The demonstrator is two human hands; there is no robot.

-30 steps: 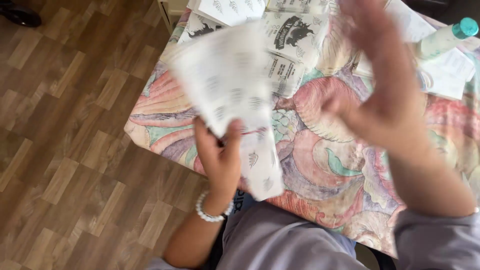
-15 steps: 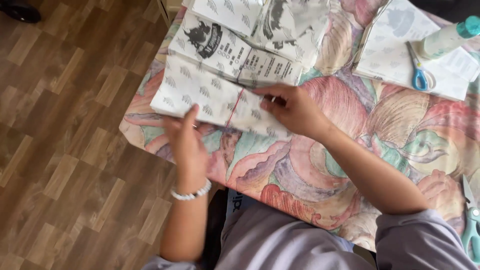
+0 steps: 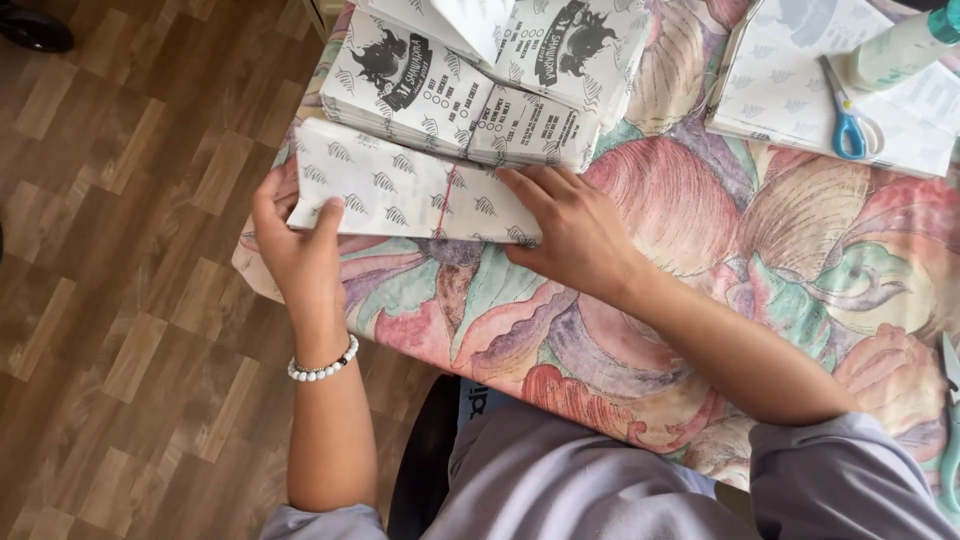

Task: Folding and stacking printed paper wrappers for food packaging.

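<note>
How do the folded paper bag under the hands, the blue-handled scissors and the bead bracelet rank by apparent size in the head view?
1. Folded paper bag, clearly largest.
2. Blue-handled scissors.
3. Bead bracelet.
The last two look close, and the bracelet is partly hidden around the wrist.

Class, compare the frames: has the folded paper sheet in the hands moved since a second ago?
Yes. The sheet was held up in the air over the tablecloth; now it lies flat on it, beside the printed stack, pressed by both hands.

Stack of printed paper bags [image 3: 470, 90] at 12 o'clock on floral tablecloth [image 3: 700, 330]. At 2 o'clock: blue-handled scissors [image 3: 848, 110] on pile of paper sheets [image 3: 780, 90], w/ teal-capped glue bottle [image 3: 900, 45] just beside. Wood parquet floor [image 3: 120, 300] at 9 o'clock.
</note>
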